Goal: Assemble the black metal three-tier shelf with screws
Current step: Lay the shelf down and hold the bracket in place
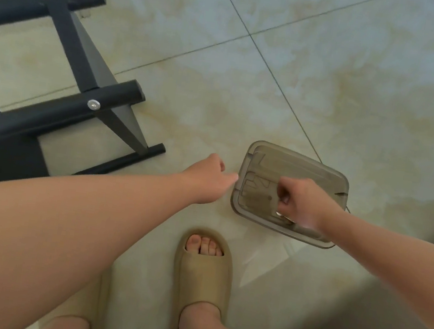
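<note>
The black metal shelf frame (60, 103) lies on its side on the tiled floor at the left. A silver screw (93, 104) sits in one of its round posts. A clear grey plastic box (320, 176) stands on the floor right of centre. My right hand (302, 204) reaches into the box with its fingers curled, and a small silver screw (279, 213) shows at its lower fingers. My left hand (208, 180) is just left of the box, fingers curled under, one fingertip touching the box's left rim.
My foot in a beige slipper (204, 268) stands just in front of the box, and a second slipper (67, 326) is at the bottom edge. Pale floor tiles stretch away behind and to the right of the box.
</note>
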### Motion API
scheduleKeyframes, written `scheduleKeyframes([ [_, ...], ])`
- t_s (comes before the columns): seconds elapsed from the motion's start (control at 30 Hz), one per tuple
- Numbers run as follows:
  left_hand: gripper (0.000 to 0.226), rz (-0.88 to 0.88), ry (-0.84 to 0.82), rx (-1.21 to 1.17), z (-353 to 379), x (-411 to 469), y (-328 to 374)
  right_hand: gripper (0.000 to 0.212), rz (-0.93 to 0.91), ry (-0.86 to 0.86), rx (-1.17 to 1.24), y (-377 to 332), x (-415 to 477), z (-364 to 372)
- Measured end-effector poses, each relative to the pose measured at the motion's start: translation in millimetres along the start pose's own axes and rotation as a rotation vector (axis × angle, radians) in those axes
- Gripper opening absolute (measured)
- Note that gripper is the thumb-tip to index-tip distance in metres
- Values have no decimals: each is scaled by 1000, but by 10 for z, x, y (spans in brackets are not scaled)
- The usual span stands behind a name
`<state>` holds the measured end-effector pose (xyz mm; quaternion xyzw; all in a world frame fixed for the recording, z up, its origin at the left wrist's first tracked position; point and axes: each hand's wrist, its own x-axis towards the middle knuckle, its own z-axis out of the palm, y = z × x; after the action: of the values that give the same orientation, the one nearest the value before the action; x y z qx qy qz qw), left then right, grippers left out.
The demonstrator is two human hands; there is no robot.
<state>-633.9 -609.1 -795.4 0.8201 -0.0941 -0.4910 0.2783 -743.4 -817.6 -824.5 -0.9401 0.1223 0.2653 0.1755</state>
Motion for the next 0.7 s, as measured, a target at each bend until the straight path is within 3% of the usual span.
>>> scheduleKeyframes([
  [0.07, 28, -32, -13, -26, -168, -166, 76, 11, -28, 94, 121, -222, -122, -197],
  [0.3, 35, -43, -32, -208, -711, -992, 216, 12, -160, 366, 300, -1188, -516, -1145],
  [0.57, 48, -47, 129, -814, -1513, -1795, 76, 19, -397, 435, 377, -2509, -751, -1722],
  [0.7, 54, 1, 111, -1124, -1796, -2001, -177, 14, -471, 424, 302, -3061, -715, -1698],
])
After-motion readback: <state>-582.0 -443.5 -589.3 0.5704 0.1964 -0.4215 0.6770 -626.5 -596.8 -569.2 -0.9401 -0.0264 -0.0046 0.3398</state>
